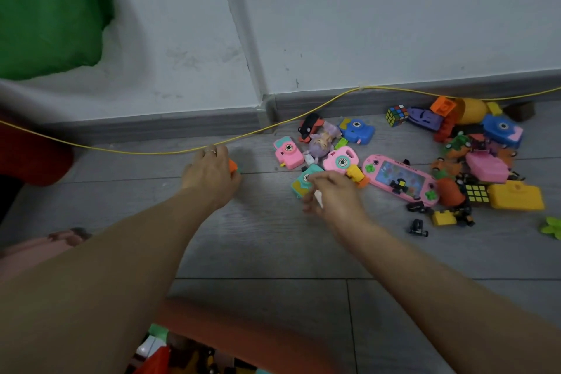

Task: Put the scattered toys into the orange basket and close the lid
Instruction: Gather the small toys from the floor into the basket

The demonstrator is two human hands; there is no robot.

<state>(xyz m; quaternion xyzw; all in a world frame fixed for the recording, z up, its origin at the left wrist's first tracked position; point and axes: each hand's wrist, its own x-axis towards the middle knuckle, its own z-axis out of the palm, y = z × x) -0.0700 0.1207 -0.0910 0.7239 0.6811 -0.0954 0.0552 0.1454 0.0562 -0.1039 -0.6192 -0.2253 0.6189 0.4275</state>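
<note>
— Closest to us is the orange basket's soft rim (pixel 243 334), cut off at the bottom edge, with a few toys already inside (pixel 158 355). We cannot see its lid anywhere.

— So we are mid-collection, we'd judge. Our left hand (pixel 209 176) is curled over a small orange toy (pixel 233 166) on the grey plank floor (pixel 273 252); only a sliver of it shows past the fingers, so we can't name it.

— And our right hand (pixel 331 194) is closed round something small and white (pixel 318 198), mostly hidden in the palm. It hovers just over the teal toy camera (pixel 303 184) at the near edge of the pile.

— Most of the toys lie well apart from the basket, by the skirting: pink toy cameras (pixel 288 152), a purple-haired doll (pixel 321 143), a pink handheld water game (pixel 400 181), a yellow plastic case (pixel 517 195), puzzle cubes (pixel 397 115).

— Next, we think, both hands must carry their catch back toward us and drop it over the rim, then return for more.

— The blur hides whether the right fingers also touch the teal camera. The red shape at far left (pixel 33 158) we can't identify.
</note>
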